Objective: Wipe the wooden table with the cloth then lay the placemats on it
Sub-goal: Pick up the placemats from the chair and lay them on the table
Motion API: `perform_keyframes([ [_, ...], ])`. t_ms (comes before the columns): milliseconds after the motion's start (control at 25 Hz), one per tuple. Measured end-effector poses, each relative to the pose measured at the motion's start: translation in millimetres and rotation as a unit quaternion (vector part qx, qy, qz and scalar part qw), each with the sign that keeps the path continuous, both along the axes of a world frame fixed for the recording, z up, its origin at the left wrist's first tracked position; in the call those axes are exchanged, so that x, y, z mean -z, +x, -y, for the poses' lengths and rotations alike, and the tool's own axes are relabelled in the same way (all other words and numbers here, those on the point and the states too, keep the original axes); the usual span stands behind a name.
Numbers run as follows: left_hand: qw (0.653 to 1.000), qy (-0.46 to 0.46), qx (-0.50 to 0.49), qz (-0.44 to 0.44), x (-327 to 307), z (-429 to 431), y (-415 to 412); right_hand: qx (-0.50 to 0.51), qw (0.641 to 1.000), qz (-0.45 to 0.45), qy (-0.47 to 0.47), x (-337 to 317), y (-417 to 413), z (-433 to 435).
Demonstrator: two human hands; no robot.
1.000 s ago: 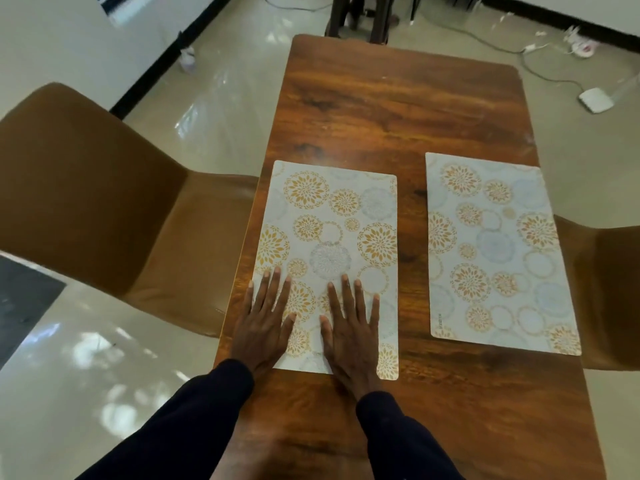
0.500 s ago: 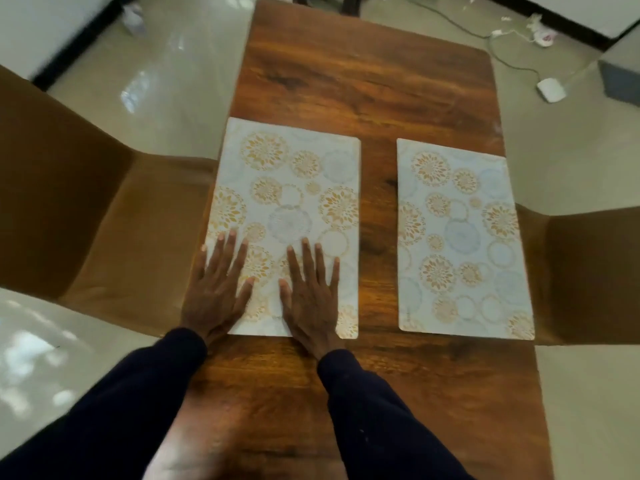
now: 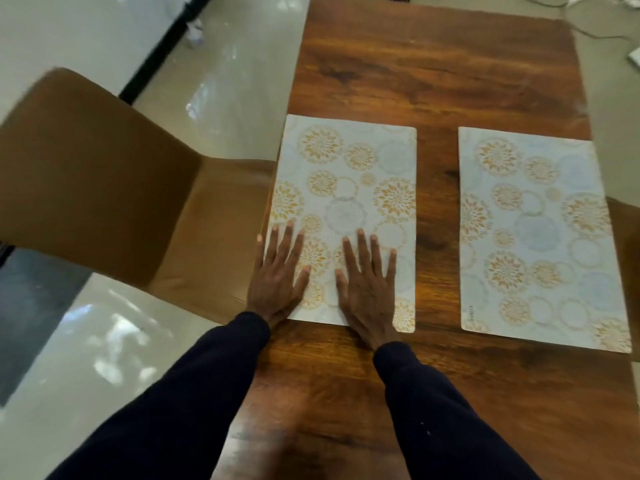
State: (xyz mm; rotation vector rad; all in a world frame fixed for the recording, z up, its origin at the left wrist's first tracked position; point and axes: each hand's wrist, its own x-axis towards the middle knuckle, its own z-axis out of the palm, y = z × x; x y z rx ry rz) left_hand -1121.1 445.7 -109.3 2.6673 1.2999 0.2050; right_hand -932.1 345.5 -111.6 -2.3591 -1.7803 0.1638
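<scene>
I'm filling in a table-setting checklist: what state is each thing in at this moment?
left placemat, flat on the table, both hands on its near end.
right placemat, flat on the table, untouched.
left hand, open, fingers spread, palm down.
right hand, open, fingers spread, palm down.
wooden table, two placemats laid side by side.
chair, standing at the table's left side.

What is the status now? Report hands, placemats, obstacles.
Hands open: left hand and right hand pressing flat on near end of left placemat. Beside it, right placemat flat on wooden table. No cloth in view, no obstacle seen.
</scene>
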Motion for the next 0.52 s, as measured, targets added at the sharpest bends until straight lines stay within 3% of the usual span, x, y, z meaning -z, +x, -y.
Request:
perform_keyframes([
  [280,1.000,-0.007,-0.005,0.011,0,3,-1,-0.010,1.000,-0.024,0.002,-8,4,12],
  [520,1.000,-0.019,0.003,0.011,1,-5,-1,-0.003,1.000,0.006,-0.008,-7,9,26],
])
